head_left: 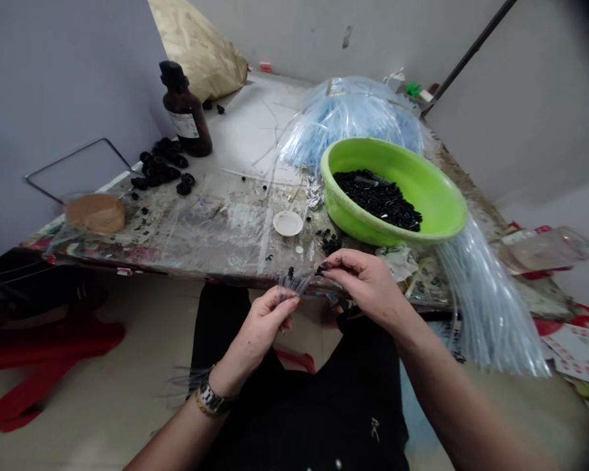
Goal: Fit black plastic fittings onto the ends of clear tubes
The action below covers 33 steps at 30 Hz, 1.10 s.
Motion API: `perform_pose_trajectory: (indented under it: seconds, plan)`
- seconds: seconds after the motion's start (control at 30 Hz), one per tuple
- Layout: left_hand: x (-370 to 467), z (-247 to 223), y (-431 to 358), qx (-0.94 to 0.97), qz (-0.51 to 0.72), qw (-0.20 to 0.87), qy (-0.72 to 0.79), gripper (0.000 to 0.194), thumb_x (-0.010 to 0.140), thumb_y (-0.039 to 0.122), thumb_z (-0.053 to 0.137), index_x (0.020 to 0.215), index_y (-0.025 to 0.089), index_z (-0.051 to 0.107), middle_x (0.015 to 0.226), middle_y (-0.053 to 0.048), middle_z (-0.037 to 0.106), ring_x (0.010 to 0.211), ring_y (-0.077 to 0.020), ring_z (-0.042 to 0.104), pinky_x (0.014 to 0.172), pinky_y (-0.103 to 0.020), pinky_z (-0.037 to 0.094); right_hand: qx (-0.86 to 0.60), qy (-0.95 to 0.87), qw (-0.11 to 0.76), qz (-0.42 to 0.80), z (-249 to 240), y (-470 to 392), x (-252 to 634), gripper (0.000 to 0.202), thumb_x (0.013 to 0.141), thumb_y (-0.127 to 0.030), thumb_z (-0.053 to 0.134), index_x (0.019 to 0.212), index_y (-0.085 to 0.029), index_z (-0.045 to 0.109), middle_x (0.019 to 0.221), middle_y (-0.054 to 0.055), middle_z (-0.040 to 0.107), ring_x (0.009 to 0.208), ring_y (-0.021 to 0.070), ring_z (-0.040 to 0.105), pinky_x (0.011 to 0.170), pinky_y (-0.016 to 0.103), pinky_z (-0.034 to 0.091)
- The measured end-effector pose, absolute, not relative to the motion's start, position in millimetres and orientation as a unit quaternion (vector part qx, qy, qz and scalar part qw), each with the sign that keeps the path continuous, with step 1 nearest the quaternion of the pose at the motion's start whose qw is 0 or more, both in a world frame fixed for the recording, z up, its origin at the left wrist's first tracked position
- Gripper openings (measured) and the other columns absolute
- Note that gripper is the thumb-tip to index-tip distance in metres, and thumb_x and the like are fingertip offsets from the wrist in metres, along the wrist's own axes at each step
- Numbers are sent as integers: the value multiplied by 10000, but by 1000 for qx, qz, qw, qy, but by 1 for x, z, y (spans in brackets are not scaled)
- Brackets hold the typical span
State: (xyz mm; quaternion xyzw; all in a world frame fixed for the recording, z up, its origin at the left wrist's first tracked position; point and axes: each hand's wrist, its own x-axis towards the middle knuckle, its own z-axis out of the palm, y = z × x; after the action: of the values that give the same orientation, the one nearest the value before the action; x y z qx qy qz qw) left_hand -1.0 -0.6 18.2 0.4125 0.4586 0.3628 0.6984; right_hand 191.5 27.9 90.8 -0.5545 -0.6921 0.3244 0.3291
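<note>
My left hand [269,314] is closed round a bundle of thin clear tubes [294,284], whose ends fan out above the thumb near the table's front edge. A small black piece [290,272] sits at the tip of the bundle. Just right of it, my right hand [363,281] pinches a small black part [322,268] between thumb and fingertips; the fingertips are stained dark. Behind my right hand a green basin [397,154] holds a heap of small black parts [377,199]. More black bits [330,242] lie on the table between hand and basin.
The worn table [201,226] bears a brown bottle [186,118], black lumps [160,167], a round brown block [95,212] and a small white dish [288,224]. Bundled clear tubing [353,118] lies behind the basin; more tubing [491,301] hangs over the right edge near a clear bottle [550,248].
</note>
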Motion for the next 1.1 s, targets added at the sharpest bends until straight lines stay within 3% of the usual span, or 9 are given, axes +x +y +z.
perform_pose_trajectory:
  seconds: [0.37, 1.1]
  plan:
    - [0, 21, 0, 473, 357, 666, 453, 151, 835, 306, 608, 788, 167, 642, 725, 12, 521, 564, -92, 453, 527, -230, 371, -544, -722, 287, 317, 97, 25, 198, 120, 841, -106, 575, 774, -168, 652, 761, -3, 659, 726, 127, 591, 692, 242, 424]
    - [3, 22, -2, 476, 343, 685, 433, 156, 840, 316, 610, 855, 173, 669, 638, 19, 537, 544, -112, 471, 529, -243, 382, -522, -769, 227, 293, 106, 18, 202, 132, 864, -94, 553, 789, -174, 625, 776, 9, 642, 744, 137, 586, 694, 247, 426]
